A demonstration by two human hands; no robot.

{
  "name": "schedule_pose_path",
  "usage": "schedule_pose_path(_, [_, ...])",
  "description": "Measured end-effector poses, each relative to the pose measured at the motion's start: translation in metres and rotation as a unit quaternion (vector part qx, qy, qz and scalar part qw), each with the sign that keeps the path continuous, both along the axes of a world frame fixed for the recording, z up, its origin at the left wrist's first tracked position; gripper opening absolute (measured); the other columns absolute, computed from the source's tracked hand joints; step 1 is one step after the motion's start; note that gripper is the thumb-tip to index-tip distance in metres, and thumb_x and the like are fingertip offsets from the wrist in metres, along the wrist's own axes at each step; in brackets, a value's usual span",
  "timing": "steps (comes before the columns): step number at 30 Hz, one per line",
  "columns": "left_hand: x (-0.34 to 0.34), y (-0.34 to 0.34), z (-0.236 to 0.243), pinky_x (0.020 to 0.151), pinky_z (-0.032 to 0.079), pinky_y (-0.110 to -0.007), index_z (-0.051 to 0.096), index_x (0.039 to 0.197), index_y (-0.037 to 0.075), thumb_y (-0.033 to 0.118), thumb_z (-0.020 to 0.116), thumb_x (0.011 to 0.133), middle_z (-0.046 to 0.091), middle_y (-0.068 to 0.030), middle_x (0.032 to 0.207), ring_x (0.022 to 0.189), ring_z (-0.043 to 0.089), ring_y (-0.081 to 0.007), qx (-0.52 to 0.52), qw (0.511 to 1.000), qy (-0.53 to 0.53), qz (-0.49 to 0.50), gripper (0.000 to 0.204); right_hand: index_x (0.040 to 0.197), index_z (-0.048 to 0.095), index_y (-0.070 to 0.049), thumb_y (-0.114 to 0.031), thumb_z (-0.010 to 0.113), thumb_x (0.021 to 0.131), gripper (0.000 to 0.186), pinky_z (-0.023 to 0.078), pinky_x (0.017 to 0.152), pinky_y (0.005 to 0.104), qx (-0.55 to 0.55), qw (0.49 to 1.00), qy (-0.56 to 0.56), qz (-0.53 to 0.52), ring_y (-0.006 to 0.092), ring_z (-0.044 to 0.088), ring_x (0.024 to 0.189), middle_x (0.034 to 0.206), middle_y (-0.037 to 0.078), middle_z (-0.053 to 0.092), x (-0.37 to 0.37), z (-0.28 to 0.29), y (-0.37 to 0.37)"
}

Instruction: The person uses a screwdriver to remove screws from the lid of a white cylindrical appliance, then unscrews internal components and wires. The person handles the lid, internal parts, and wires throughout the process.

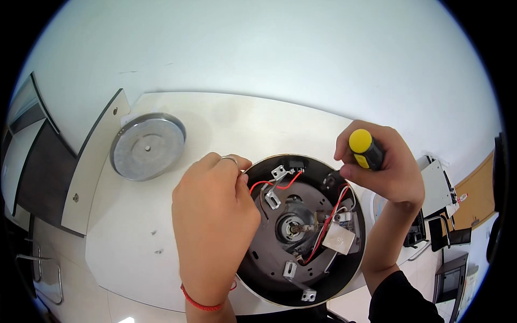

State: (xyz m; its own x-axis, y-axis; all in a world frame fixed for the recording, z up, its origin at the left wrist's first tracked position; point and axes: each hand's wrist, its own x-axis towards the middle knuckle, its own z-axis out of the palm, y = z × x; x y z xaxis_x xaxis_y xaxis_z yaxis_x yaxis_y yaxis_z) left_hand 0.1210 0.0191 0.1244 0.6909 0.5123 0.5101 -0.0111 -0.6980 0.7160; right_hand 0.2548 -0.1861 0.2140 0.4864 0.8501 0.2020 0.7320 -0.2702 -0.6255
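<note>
A pale cream worktop with a rounded edge (140, 237) fills the middle. A plain white wall (269, 43) rises behind it from ten to two o'clock. At nine o'clock, a dark-edged panel (94, 161) leans beside dark cabinets (43, 172). Around four o'clock stand white and black office machines (439, 188) and a brown board (476, 191). Light is even and soft.

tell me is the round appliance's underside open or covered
Open: the round appliance shows bare red wires and brackets; a metal disc lies apart.
</note>
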Motion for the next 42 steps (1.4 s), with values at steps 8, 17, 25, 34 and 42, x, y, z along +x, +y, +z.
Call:
schedule_pose_path(8, [-0.003,-0.015,0.0,0.059,0.048,-0.039,0.069,0.086,-0.001,-0.008,0.061,0.077,0.064,-0.0133,0.075,0.069,0.067,-0.0292,0.053,0.995,0.052,0.071,0.014,0.1,0.066,-0.004,0.004,0.071,0.082,0.021,0.047,0.07,0.0264,-0.033,0.998,0.037,0.047,0.0094,0.058,0.077,0.086,0.002,0.064,0.012,-0.005,0.007])
schedule_pose_path(17, [-0.014,-0.019,0.01,0.051,0.042,-0.04,0.066,0.082,0.0,-0.003,0.06,0.069,0.06,-0.0116,0.069,0.054,0.059,-0.0282,0.069,0.987,0.122,0.074,0.015,0.098,0.066,-0.003,0.005,0.076,0.075,0.026,0.045,0.065,0.0243,-0.003,0.984,0.167,0.057,0.008,0.056,0.072,0.08,0.001,0.063,0.028,-0.008,0.003])
schedule_pose_path(25, [-0.016,-0.024,0.011,0.052,0.044,-0.04,0.062,0.079,-0.001,-0.001,0.062,0.068,0.061,-0.0127,0.07,0.055,0.063,-0.0291,0.065,0.991,0.096,0.068,0.011,0.099,0.067,-0.003,0.002,0.078,0.078,0.025,0.045,0.067,0.0245,-0.015,0.979,0.179,0.096,0.009,0.056,0.072,0.08,0.001,0.063,0.033,-0.01,0.004])
schedule_pose_path(34, [-0.016,-0.023,0.011,0.053,0.044,-0.041,0.06,0.077,-0.001,-0.001,0.062,0.068,0.061,-0.0137,0.07,0.055,0.063,-0.0298,0.071,0.988,0.121,0.067,0.009,0.097,0.066,-0.001,0.008,0.078,0.074,0.027,0.043,0.063,0.0229,-0.035,0.984,0.163,0.059,0.0076,0.058,0.069,0.079,0.002,0.064,0.034,-0.015,0.009])
schedule_pose_path(42, [-0.016,-0.024,0.012,0.054,0.044,-0.042,0.06,0.077,-0.001,0.0,0.061,0.068,0.061,-0.0143,0.071,0.057,0.064,-0.0308,0.069,0.988,0.123,0.067,0.009,0.094,0.067,-0.001,0.009,0.076,0.074,0.024,0.044,0.062,0.0236,-0.051,0.99,0.124,0.048,0.0084,0.058,0.069,0.077,0.002,0.064,0.033,-0.012,0.006])
